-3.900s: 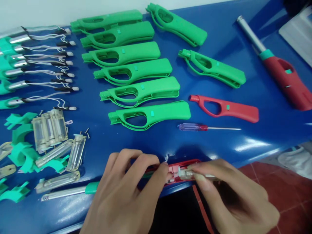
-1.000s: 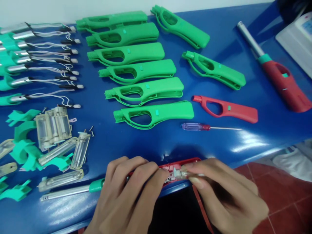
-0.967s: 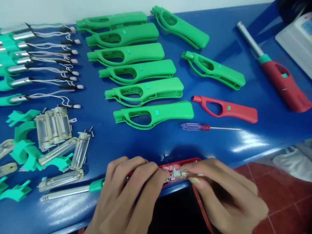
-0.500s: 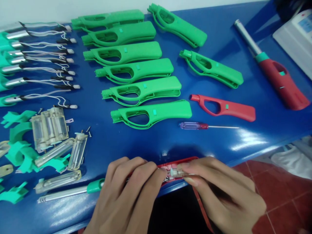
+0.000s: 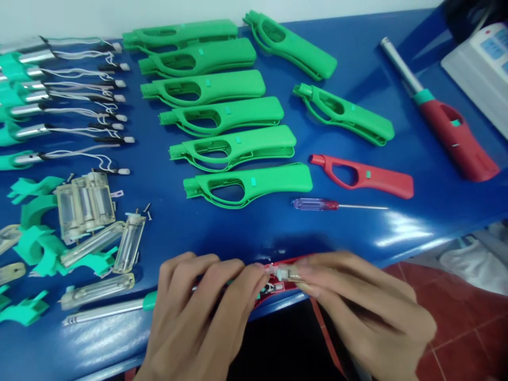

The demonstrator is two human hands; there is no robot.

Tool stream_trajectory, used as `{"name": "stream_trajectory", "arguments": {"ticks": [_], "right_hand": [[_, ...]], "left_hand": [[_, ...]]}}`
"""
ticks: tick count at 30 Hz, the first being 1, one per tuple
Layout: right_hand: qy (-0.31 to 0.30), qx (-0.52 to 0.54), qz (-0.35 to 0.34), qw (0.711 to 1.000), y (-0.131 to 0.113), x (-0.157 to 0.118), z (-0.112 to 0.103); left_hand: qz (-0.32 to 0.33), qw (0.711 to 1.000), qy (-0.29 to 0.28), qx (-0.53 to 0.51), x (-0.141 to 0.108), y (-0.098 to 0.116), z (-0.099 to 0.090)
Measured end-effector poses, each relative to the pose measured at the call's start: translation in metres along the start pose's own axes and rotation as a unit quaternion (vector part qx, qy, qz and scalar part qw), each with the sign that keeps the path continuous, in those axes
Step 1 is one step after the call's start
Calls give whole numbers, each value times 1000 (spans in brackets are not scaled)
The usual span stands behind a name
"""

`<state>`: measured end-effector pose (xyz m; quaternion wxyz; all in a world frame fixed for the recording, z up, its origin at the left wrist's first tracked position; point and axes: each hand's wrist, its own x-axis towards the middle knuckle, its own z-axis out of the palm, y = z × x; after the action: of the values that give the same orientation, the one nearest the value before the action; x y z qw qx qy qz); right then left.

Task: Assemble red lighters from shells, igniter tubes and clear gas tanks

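Near the table's front edge lies an open red lighter handle half (image 5: 281,287), with small white and metal parts inside. My left hand (image 5: 210,301) is closed over it, hiding much of the shell. From beneath this hand a lighter's metal tube (image 5: 105,312) with a green collar (image 5: 150,300) extends left. Between the thumb and fingers of my right hand (image 5: 365,301) is a clear fuel tank (image 5: 291,272), mostly hidden. The tank's valve end points left, just above the red shell, close to my left fingertips.
Several green lighter handles (image 5: 254,140) lie across the middle. A screwdriver (image 5: 315,204) and red handle half (image 5: 384,180) are to the right, near an assembled red lighter (image 5: 456,132). At left are clear tanks (image 5: 129,243), green clips (image 5: 39,248) and wired metal tubes (image 5: 34,129).
My right hand has lifted the fuel tank slightly and tilted it, exposing more of the shell's inner parts. My left hand has shifted a little left. The view has moved slightly.
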<state>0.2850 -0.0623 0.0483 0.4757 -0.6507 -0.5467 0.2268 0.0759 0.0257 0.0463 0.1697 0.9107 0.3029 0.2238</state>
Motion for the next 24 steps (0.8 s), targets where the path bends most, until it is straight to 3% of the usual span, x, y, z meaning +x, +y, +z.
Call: {"name": "stream_trajectory", "arguments": {"ticks": [12,24], "right_hand": [[18,17,4,1000,0,-1,2],[-3,47,28,998,-4,5,-2]], "left_hand": [[5,999,-9,-42,-7,-2,0],[-4,997,-7,-80,2,1,-3]]}}
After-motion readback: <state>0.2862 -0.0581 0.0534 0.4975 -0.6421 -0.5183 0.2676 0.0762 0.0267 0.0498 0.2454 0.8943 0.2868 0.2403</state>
